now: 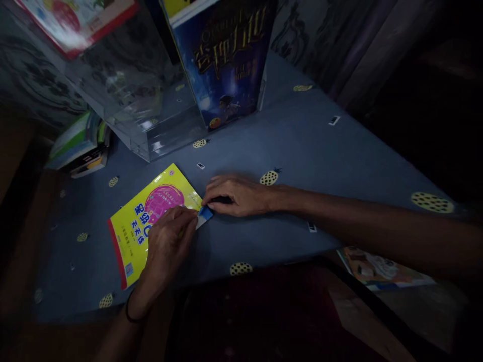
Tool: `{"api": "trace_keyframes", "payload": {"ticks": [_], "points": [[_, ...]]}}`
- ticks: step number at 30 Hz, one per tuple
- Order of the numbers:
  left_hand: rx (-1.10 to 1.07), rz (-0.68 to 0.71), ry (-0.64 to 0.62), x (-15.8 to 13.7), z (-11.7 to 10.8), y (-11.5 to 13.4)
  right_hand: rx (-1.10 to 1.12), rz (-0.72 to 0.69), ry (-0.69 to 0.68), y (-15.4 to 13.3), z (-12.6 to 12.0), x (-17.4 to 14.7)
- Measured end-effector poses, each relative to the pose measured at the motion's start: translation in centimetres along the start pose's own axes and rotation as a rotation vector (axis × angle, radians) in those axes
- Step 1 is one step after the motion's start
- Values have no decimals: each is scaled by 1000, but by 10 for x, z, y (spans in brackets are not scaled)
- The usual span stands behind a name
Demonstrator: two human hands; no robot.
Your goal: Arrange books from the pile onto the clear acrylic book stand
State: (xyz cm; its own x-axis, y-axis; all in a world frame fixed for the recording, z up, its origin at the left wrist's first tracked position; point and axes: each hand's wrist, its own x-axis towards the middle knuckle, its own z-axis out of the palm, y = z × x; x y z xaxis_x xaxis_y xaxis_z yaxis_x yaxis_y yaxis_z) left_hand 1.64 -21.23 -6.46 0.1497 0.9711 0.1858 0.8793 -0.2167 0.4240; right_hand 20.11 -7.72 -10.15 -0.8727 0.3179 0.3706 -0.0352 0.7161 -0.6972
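A yellow workbook (130, 221) with a pink circle and blue lettering lies slantwise on the blue tablecloth. At its right corner a small blue and white patch (204, 214) shows; it looks like a bent corner, though I cannot make out its exact form. My left hand (171, 239) rests over the cover, fingers closed at that corner. From the other side my right hand (237, 193) pinches the blue patch between thumb and forefinger. The left fingers hide part of the lettering and the book's lower right edge.
A clear acrylic stand (149, 146) is at the back, with a dark blue book (230, 70) upright in it. A red-edged book (86, 25) is above. Stacked books (81, 141) lie at left. A colourful book (385, 269) is below the table's near edge.
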Motion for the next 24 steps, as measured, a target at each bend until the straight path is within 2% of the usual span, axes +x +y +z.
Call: {"api": "trace_keyframes", "payload": {"ticks": [7,14,19,24], "points": [[63,86,41,-3,2,-2,-2,-37,-9,1,-1,0],[231,194,135,-11,14,4,-64,-86,-36,-5,2,-11],[318,226,153,-15,19,5,-234,-180,-67,-13,1,-23],[344,236,170,-16,24,3,-445,-171,-108,-20,3,-29]]}}
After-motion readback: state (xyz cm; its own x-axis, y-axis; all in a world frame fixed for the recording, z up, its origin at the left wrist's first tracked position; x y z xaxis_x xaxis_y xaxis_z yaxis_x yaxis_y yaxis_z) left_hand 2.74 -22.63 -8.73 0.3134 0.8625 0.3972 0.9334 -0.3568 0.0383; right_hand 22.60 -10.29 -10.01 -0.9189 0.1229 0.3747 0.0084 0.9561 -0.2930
